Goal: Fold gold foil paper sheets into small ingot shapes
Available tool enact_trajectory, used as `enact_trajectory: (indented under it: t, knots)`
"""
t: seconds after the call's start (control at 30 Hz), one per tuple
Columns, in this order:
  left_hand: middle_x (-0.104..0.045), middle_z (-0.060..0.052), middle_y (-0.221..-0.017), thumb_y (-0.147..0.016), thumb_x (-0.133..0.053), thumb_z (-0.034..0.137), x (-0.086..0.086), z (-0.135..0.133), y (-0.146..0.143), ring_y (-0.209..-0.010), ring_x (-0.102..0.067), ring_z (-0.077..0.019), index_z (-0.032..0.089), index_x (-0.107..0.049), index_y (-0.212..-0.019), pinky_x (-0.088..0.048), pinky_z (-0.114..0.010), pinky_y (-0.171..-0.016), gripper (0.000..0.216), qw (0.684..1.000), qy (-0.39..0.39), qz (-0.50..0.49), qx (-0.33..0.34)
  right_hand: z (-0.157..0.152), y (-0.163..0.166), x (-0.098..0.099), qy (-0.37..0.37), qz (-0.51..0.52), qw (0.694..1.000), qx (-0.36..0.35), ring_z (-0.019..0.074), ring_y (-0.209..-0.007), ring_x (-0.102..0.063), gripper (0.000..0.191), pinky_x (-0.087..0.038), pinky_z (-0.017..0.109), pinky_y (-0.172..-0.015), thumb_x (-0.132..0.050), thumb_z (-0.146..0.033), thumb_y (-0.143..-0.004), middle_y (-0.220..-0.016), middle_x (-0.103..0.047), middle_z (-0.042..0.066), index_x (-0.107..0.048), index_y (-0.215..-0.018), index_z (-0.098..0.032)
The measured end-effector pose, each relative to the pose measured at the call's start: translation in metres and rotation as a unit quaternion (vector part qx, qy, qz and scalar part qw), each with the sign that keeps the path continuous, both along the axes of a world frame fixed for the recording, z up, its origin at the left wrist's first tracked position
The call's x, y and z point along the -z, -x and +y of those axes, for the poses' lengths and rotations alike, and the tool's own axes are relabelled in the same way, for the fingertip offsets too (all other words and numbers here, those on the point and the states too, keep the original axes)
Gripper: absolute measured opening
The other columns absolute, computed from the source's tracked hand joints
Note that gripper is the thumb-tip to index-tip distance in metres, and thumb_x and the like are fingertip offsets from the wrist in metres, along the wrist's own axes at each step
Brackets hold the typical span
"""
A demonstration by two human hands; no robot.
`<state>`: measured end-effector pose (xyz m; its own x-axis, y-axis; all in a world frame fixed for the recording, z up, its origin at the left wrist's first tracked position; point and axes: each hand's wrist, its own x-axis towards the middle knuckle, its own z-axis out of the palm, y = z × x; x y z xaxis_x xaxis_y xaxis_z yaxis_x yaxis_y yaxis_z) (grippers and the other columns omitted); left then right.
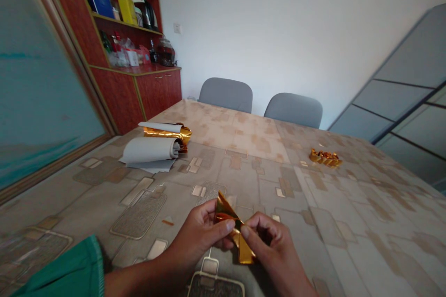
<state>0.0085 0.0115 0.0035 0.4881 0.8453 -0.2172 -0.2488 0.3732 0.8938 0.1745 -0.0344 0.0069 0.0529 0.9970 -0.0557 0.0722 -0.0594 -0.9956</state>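
A piece of shiny gold foil paper (245, 249), partly folded, is held between both hands just above the table. Its upper end rises to a point and its lower end spreads out flat. My left hand (207, 227) pinches it from the left, with the thumb on top near the middle. From the right, my right hand (270, 236) grips it with thumb and curled fingers. The two thumbs nearly meet over the folded part. Fingertips behind the foil are partly hidden.
Rolled white-backed sheets (149, 150) and a gold foil roll (163, 132) lie at the left. A row of folded gold pieces (325, 158) sits at the right. The patterned tabletop (209, 167) reaches two grey chairs (226, 93). A green sleeve (69, 271) covers my left arm.
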Motion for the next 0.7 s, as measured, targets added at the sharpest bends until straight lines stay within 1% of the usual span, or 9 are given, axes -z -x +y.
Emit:
enact_trajectory:
  t: [0.17,0.23,0.3,0.37,0.43,0.5,0.6,0.67,0.7]
  knots:
    - [-0.071,-0.003,-0.076,-0.068,-0.087,0.06,-0.004,0.001,0.001,-0.062,-0.064,-0.0122,0.013,-0.069,-0.088,-0.053,-0.021,-0.055,0.054,0.999,-0.029,0.019,0.008,0.001,-0.003,-0.003,0.003,-0.023,1.0,0.003,0.0102,-0.051,-0.037,0.052,-0.029,0.024,-0.049,-0.072,-0.067,-0.076,-0.053,-0.047,-0.003,-0.057,-0.061,-0.019]
    - [-0.072,-0.004,-0.072,-0.07,-0.083,0.063,-0.004,0.002,0.001,-0.062,-0.065,-0.0139,0.013,-0.069,-0.086,-0.053,-0.022,-0.056,0.055,0.998,-0.042,0.037,0.009,0.002,-0.004,-0.004,0.002,-0.025,1.0,-0.005,0.01,-0.052,-0.036,0.052,-0.029,0.024,-0.049,-0.071,-0.067,-0.077,-0.054,-0.045,-0.004,-0.055,-0.062,-0.019]
    - [-0.071,-0.004,-0.065,-0.072,-0.08,0.067,-0.004,0.002,0.002,-0.058,-0.065,-0.0146,0.013,-0.068,-0.084,-0.052,-0.023,-0.054,0.056,0.997,-0.045,0.056,0.022,0.002,-0.006,-0.004,0.009,-0.005,1.0,-0.024,0.0098,-0.051,-0.036,0.051,-0.029,0.023,-0.048,-0.07,-0.068,-0.078,-0.055,-0.046,-0.005,-0.057,-0.07,-0.02]
    - [-0.069,-0.004,-0.06,-0.069,-0.08,0.069,-0.005,0.002,0.002,-0.053,-0.065,-0.0151,0.014,-0.067,-0.084,-0.051,-0.023,-0.052,0.059,0.996,-0.039,0.069,0.041,0.002,-0.008,-0.004,0.021,0.017,0.998,-0.054,0.01,-0.051,-0.038,0.05,-0.029,0.022,-0.048,-0.069,-0.069,-0.08,-0.058,-0.049,-0.004,-0.059,-0.078,-0.02]
    - [-0.069,-0.004,-0.061,-0.065,-0.081,0.071,-0.006,0.001,0.003,-0.053,-0.065,-0.0158,0.014,-0.067,-0.082,-0.051,-0.024,-0.052,0.061,0.995,-0.044,0.072,0.059,0.002,-0.012,-0.005,0.029,0.022,0.996,-0.081,0.01,-0.051,-0.039,0.049,-0.03,0.023,-0.048,-0.069,-0.067,-0.081,-0.059,-0.051,-0.004,-0.06,-0.079,-0.019]
    - [-0.07,-0.005,-0.064,-0.068,-0.077,0.074,-0.008,0.001,0.005,-0.058,-0.066,-0.0174,0.014,-0.068,-0.078,-0.052,-0.025,-0.056,0.062,0.993,-0.065,0.065,0.073,0.002,-0.016,-0.008,0.026,0.007,0.995,-0.097,0.01,-0.052,-0.039,0.046,-0.031,0.023,-0.049,-0.069,-0.063,-0.084,-0.059,-0.051,-0.004,-0.06,-0.075,-0.019]
    - [-0.068,-0.007,-0.064,-0.078,-0.055,0.085,-0.009,0.002,0.007,-0.06,-0.066,-0.0191,0.012,-0.07,-0.072,-0.052,-0.029,-0.06,0.075,0.994,-0.064,0.053,0.076,0.001,-0.022,-0.014,-0.013,-0.06,0.992,-0.109,0.0115,-0.055,-0.044,0.036,-0.034,0.025,-0.052,-0.067,-0.051,-0.089,-0.062,-0.053,-0.002,-0.064,-0.074,-0.019]
    - [-0.064,-0.006,-0.059,-0.081,-0.039,0.09,-0.009,0.004,0.008,-0.053,-0.061,-0.0179,0.012,-0.069,-0.068,-0.049,-0.029,-0.056,0.084,0.992,-0.033,0.075,0.092,0.0,-0.025,-0.017,-0.073,-0.143,0.979,-0.125,0.0148,-0.063,-0.052,0.027,-0.038,0.028,-0.059,-0.064,-0.039,-0.093,-0.067,-0.059,0.0,-0.068,-0.073,-0.02]
    - [-0.062,-0.005,-0.056,-0.081,-0.039,0.09,-0.008,0.006,0.008,-0.05,-0.057,-0.0163,0.013,-0.068,-0.067,-0.046,-0.028,-0.053,0.084,0.989,-0.029,0.093,0.112,0.0,-0.025,-0.019,-0.103,-0.181,0.969,-0.135,0.0168,-0.069,-0.056,0.023,-0.039,0.03,-0.064,-0.064,-0.033,-0.093,-0.07,-0.062,0.001,-0.069,-0.075,-0.021]
